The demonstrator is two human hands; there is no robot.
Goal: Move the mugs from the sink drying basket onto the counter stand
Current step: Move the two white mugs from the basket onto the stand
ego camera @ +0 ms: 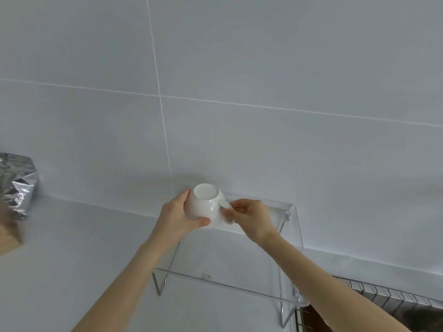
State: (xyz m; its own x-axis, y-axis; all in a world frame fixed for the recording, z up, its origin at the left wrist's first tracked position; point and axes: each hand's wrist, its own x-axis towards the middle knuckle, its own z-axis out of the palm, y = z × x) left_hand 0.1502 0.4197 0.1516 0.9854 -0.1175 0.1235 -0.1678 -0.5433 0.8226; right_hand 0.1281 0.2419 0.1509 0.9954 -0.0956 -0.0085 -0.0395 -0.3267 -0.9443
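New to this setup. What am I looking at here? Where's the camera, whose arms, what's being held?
There is no robot. One wide-angle camera sits on a person's head, looking forward and down, so the bare arms are theirs. The left hand cups the body of a white mug held upside down, base toward the camera; the right hand pinches its handle side. They hold it at the back of a clear counter stand on a white counter. A wire drying basket shows at lower right, a silver foil bag at the left edge.
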